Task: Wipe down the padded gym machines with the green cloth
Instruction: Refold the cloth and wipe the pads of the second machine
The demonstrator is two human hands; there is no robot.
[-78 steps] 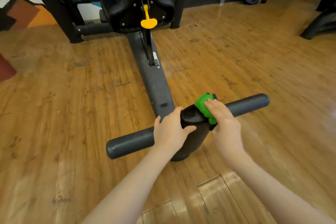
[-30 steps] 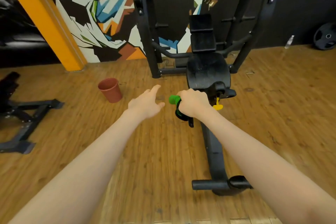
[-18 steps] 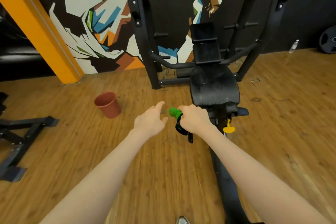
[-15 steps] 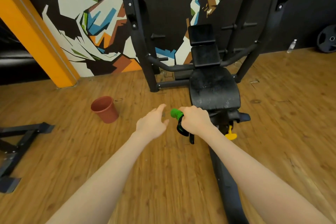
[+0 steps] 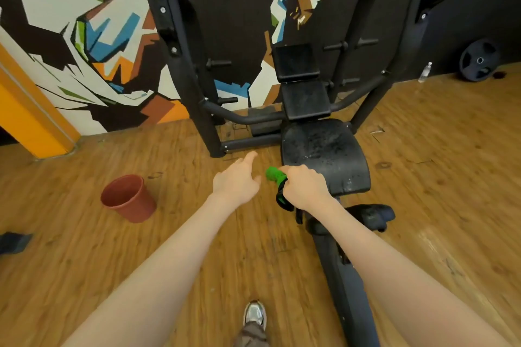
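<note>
Green cloth [image 5: 273, 174] bunched in the right hand [image 5: 304, 187], fingers curled round it, a green wad showing at the hand's 10 o'clock, a dark part hanging below. Left hand [image 5: 236, 182] held relaxed, empty, index extended over the floor [image 5: 197, 234]. Seat pad [image 5: 324, 155] seen at 1 o'clock of the right hand, back pads [image 5: 306, 98] beyond at 12. Cloth judged light, soft, limp; best kept balled in the palm and pressed flat. Pads judged firm, slightly yielding, fixed to the frame.
</note>
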